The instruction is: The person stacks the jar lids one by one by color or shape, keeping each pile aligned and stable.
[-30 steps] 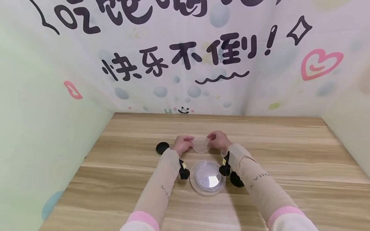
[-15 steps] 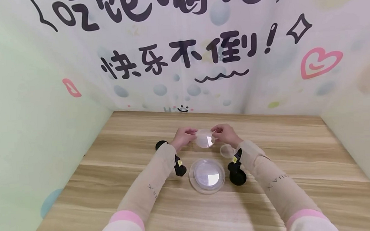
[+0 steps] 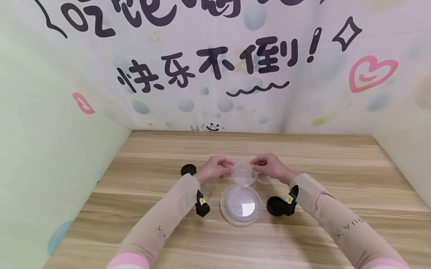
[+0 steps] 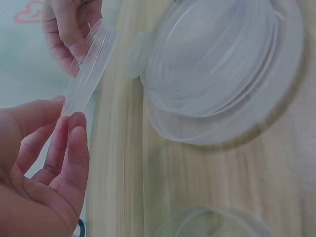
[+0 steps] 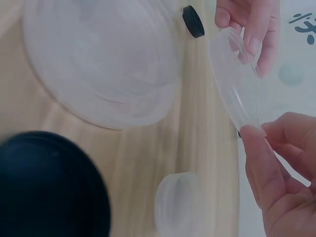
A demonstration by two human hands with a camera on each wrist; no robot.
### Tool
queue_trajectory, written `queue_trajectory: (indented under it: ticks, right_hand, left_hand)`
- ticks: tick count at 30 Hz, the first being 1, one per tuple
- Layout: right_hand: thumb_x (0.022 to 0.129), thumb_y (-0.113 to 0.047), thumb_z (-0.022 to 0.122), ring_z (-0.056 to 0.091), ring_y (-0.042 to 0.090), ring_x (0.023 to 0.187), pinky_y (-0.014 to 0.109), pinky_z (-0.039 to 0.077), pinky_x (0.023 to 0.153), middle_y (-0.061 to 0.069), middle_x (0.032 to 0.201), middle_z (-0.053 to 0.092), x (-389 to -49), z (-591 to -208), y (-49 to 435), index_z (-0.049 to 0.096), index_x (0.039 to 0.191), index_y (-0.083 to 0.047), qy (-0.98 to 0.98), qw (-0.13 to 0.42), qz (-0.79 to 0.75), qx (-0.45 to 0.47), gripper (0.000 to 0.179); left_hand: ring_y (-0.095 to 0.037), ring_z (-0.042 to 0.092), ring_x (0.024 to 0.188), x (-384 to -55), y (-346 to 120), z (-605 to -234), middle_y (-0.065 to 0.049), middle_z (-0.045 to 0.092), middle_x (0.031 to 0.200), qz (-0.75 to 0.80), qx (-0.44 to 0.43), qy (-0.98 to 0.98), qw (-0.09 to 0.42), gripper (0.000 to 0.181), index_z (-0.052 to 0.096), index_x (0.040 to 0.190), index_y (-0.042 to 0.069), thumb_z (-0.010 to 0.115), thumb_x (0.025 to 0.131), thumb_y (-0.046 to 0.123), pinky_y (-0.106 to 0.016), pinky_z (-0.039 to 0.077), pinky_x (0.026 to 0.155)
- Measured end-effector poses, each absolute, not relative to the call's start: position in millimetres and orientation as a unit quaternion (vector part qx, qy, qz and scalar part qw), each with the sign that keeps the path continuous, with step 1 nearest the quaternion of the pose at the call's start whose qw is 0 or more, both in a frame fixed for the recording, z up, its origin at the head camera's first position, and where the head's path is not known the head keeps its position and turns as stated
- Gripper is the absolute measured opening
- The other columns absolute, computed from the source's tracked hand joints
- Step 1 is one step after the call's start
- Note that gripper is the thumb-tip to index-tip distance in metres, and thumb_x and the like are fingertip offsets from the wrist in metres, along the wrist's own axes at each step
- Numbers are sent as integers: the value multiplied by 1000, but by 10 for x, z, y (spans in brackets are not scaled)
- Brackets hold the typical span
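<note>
Both hands hold one clear round plastic lid (image 3: 244,174) by opposite edges, above the far side of a stack of clear lids (image 3: 242,218). My left hand (image 3: 217,167) pinches its left rim between thumb and fingers. On the other side my right hand (image 3: 270,166) pinches the right rim. The wrist views show the held lid (image 4: 94,74) tilted on edge, raised off the table, with a raised lip. Larger lids lie nested in the stack, the widest at the bottom.
A small clear lid (image 5: 180,205) lies behind the right hand, and another clear round piece (image 4: 212,219) by the left wrist. One black lid (image 3: 188,169) is at the left, another (image 5: 54,187) right of the stack. A printed cloth (image 3: 214,110) hangs behind the wooden table (image 3: 147,153).
The held lid went up and tilted, catching the light, then came down closer to the stack and slightly to the right. The forearms have spread apart; both hands still pinch the lid.
</note>
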State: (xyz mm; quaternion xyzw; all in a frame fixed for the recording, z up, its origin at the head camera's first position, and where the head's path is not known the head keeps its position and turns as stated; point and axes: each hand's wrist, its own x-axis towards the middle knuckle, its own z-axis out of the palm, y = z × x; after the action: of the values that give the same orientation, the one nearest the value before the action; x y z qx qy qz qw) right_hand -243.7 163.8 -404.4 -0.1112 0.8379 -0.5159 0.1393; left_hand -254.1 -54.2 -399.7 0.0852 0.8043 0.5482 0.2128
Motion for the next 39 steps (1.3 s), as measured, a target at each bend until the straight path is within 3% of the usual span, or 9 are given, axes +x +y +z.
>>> queue_trajectory:
  ticks: [12, 21, 31, 39]
  right_hand:
    - [84, 0, 54, 55, 19, 77, 39, 51, 71, 15, 88, 57, -2197, -4134, 1640, 57, 104, 10, 813, 203, -522, -157, 23]
    - [82, 2, 57, 56, 15, 69, 29, 53, 59, 13, 86, 58, -2098, -4194, 1608, 59, 98, 10, 830, 190, -478, -215, 18]
    - [81, 6, 57, 55, 15, 64, 28, 52, 55, 17, 83, 61, -2034, -4260, 1557, 59, 93, 11, 827, 174, -473, -250, 14]
    - [79, 5, 58, 53, 12, 60, 24, 50, 52, 9, 78, 60, -2037, -4338, 1543, 60, 92, 9, 837, 155, -461, -251, 14]
  left_hand:
    - [-14, 56, 70, -2389, -603, -4093, -7, 60, 85, 502, 124, 812, 269, 21, 60, 102, 0, 60, 82, 4, -31, 51, 64]
    - [-15, 57, 66, -2308, -623, -4107, -7, 61, 78, 472, 166, 817, 288, 18, 61, 98, 0, 61, 81, 4, -38, 51, 63]
    - [-14, 57, 61, -2258, -628, -4180, -6, 59, 77, 454, 180, 822, 292, 15, 61, 93, -1, 63, 78, 1, -31, 51, 55]
    - [-12, 55, 57, -2233, -628, -4218, -5, 57, 74, 458, 187, 821, 287, 15, 60, 92, -3, 62, 78, -2, -24, 48, 48]
